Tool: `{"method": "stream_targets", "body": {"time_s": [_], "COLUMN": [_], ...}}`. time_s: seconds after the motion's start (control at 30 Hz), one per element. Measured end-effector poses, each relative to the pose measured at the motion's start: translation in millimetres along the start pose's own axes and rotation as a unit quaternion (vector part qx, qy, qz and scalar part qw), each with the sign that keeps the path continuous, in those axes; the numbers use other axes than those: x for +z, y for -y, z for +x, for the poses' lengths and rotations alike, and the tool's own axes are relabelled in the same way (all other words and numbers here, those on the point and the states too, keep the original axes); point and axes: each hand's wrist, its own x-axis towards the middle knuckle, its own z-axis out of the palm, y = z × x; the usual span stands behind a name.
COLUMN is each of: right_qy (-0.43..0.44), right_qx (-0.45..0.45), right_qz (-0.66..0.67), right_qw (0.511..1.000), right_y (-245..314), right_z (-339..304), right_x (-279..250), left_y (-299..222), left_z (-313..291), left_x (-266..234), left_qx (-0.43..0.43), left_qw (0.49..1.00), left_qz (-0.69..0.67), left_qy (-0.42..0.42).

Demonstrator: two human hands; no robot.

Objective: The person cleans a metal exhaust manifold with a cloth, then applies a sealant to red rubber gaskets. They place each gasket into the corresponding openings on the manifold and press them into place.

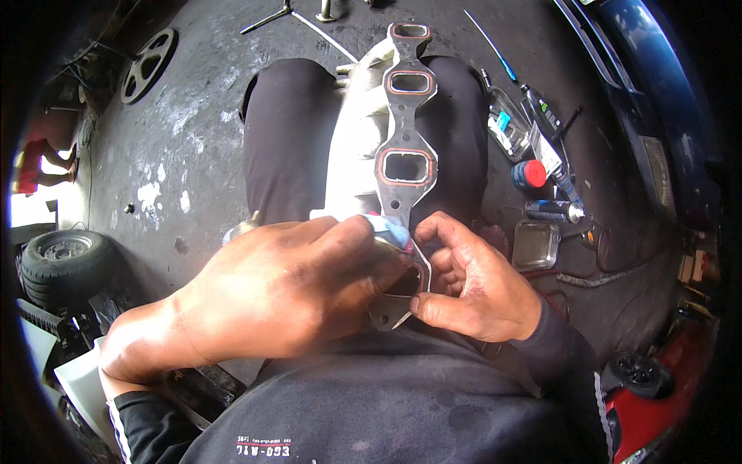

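Note:
A silver intake manifold (348, 155) lies lengthwise across my lap, with a dark gasket (402, 133) along its flange. Orange-red sealing beads ring the gasket's rectangular ports. My left hand (286, 282) reaches over the near end, fingers closed on a crumpled light-blue cloth (390, 230) with a touch of pink. It is pressed at the gasket beside the nearest port. My right hand (479, 286) holds the gasket's right edge there, thumb on its rim near the bottom and index finger higher up. The left hand covers part of the nearest port.
On the floor to the right are a clear tray (535, 244), a spray can (553, 210), a red-capped container (529, 175) and a blue-handled screwdriver (506, 68). A tyre (66, 261) and a pulley-like wheel (149, 66) stand left. A blue car panel (649, 54) borders the right.

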Motion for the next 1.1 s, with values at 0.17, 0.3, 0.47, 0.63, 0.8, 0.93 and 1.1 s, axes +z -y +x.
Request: {"method": "stream_targets", "body": {"time_s": [0.17,0.3,0.47,0.63,0.8,0.93,1.1], "right_qy": [0.006,0.017,0.016,0.017,0.027,0.031,0.039], "right_qx": [0.002,0.024,0.008,0.007,0.006,0.004,0.023], "right_qz": [0.01,0.001,0.011,0.01,0.012,0.014,0.001], "right_qw": [1.0,1.0,1.0,1.0,1.0,0.999,0.999], "right_y": [6.3,9.8,9.4,7.9,7.4,8.5,16.1], "right_z": [-0.1,1.1,-0.9,-1.0,1.6,2.3,-1.1], "right_x": [-2.5,-6.8,-7.5,-1.4,-3.0,-6.7,-16.3], "left_y": [-0.6,-1.2,1.6,0.6,-0.9,-7.0,3.0], "left_z": [-15.2,-13.9,0.9,-12.7,-30.0,-29.4,-25.6], "left_x": [-25.5,-22.1,-0.1,-11.2,-25.5,-17.6,-24.4], "left_qx": [-0.094,-0.102,-0.02,-0.03,-0.044,-0.081,-0.028], "left_qw": [0.991,0.995,0.999,0.998,0.995,0.994,0.979], "left_qz": [-0.008,0.006,-0.028,-0.037,-0.08,-0.061,-0.175], "left_qy": [0.093,-0.014,-0.024,0.03,0.042,0.047,0.101]}}
